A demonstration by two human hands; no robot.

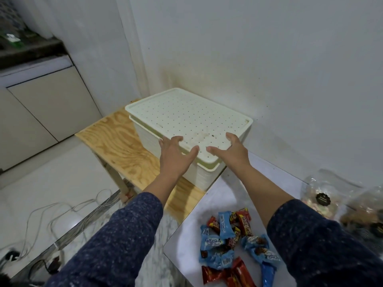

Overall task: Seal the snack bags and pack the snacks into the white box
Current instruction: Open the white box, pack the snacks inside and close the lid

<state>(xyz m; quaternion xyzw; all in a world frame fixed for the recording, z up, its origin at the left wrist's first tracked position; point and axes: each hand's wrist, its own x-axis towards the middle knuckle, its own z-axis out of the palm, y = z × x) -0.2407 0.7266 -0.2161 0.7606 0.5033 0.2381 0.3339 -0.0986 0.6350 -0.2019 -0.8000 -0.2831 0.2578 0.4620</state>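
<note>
I see the box (pixel 192 139) on a wooden bench (pixel 116 141) in the corner, its lid (pixel 186 119) on top. My left hand (pixel 176 154) and right hand (pixel 230 152) rest on the lid's near edge. Nearer, on the table (pixel 228 187), lie wrapped snacks (pixel 232 245); two bags (pixel 339 201) sit to their right.

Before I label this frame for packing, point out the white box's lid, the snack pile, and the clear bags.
lid (pixel 186 117): head view, middle of its dotted top.
snack pile (pixel 234 243): head view, blue and red wrappers at its centre.
clear bags (pixel 323 195): head view, front of the nearer bag.
</note>
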